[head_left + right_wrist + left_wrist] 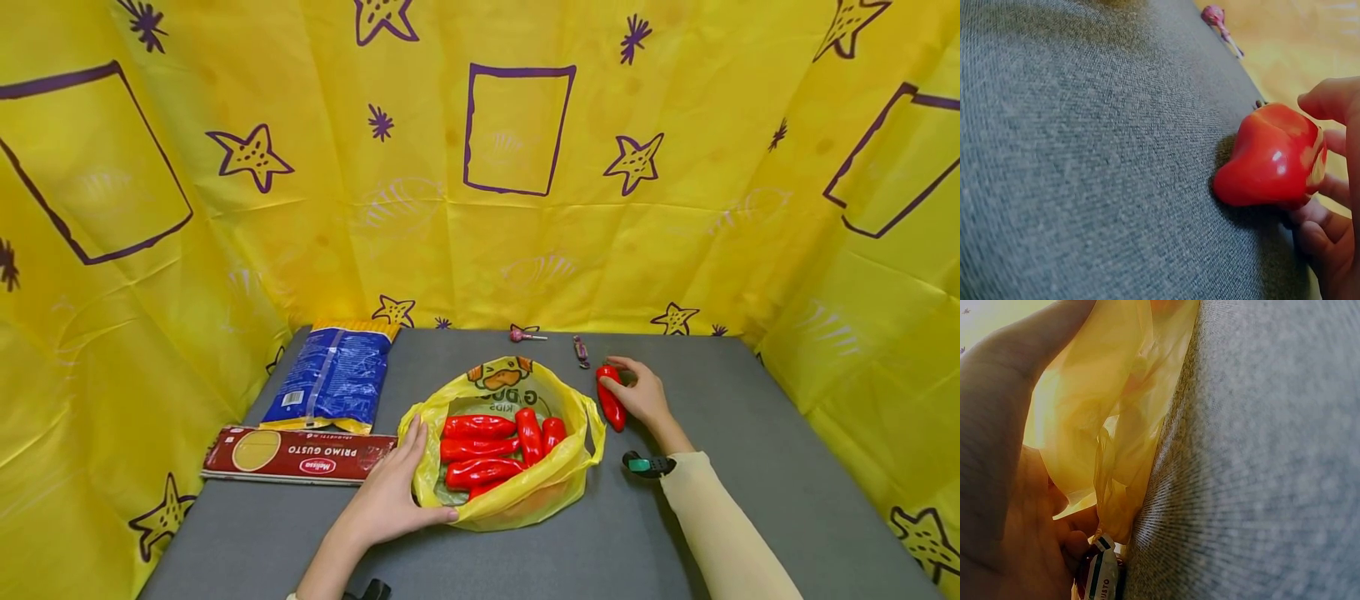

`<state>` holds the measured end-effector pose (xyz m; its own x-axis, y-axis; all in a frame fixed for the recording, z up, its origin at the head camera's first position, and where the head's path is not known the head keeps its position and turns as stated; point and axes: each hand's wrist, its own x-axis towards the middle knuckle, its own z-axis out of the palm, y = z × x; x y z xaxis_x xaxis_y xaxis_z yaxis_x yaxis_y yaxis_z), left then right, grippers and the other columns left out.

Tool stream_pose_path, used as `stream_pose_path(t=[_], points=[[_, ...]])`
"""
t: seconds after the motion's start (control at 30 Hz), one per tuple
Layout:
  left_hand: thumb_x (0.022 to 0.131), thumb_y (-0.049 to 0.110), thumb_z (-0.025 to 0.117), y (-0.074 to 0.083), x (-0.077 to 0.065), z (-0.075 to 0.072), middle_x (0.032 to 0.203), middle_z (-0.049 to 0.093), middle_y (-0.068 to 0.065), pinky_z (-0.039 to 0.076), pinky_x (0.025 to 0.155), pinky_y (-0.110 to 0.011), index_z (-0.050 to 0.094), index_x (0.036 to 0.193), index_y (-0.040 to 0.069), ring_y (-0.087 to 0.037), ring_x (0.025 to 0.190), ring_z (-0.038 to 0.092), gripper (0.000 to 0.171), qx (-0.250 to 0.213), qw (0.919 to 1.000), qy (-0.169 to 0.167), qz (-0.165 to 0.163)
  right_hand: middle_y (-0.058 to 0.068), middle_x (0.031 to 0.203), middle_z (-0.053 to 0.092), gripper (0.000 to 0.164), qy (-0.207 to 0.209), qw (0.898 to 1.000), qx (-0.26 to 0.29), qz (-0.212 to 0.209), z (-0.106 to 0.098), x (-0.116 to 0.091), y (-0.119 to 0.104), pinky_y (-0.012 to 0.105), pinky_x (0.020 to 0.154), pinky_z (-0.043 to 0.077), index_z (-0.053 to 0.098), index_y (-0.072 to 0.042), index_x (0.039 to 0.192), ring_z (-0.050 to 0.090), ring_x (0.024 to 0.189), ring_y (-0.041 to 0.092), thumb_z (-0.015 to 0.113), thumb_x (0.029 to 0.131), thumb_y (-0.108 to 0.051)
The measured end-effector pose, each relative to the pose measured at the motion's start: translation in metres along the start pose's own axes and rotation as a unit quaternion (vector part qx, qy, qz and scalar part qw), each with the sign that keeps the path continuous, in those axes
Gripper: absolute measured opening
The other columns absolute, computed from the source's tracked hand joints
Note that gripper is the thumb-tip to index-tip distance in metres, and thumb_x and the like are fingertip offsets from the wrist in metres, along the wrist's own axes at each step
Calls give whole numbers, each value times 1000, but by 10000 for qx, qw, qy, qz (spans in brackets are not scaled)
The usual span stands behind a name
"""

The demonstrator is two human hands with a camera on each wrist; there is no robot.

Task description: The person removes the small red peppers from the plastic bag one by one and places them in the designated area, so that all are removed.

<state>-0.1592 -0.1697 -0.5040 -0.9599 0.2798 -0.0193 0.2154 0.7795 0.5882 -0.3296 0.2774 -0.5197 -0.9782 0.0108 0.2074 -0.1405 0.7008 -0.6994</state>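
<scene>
A yellow plastic bag with a duck print stands with its mouth wide, and several glossy red peppers lie inside. My left hand holds the bag's left rim, thumb at the near edge; from the left wrist, curled fingertips show beside the thin plastic. To the right of the bag, my right hand reaches around another red pepper on the table. The right wrist view shows this pepper against the grey surface, fingers close at its side and the thumb apart from it.
A red spaghetti pack lies left of the bag, with a blue package behind it. Toward the back are a lollipop and a wrapped candy. Yellow patterned curtains enclose the grey table.
</scene>
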Motion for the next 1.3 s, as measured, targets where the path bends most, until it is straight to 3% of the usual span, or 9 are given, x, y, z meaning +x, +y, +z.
stream_pose_path(t=[0.8,1.3], points=[[70,81,81,1,0,0,179,6,-8,21,123,-75,15,171,9,-44,159,25,140,-10,10000,-4,-9,26,134,66,50,146,9998,-113,33,2,-1,1,43,89,49,66,-6,141,60,109,38,71,99,-34],[69,80,82,2,-1,-1,179,7,-9,22,122,-75,16,170,8,-46,158,27,141,-7,10000,35,24,26,133,67,51,307,9995,-100,57,-2,-2,2,53,99,48,66,-5,141,60,116,41,71,99,-34]])
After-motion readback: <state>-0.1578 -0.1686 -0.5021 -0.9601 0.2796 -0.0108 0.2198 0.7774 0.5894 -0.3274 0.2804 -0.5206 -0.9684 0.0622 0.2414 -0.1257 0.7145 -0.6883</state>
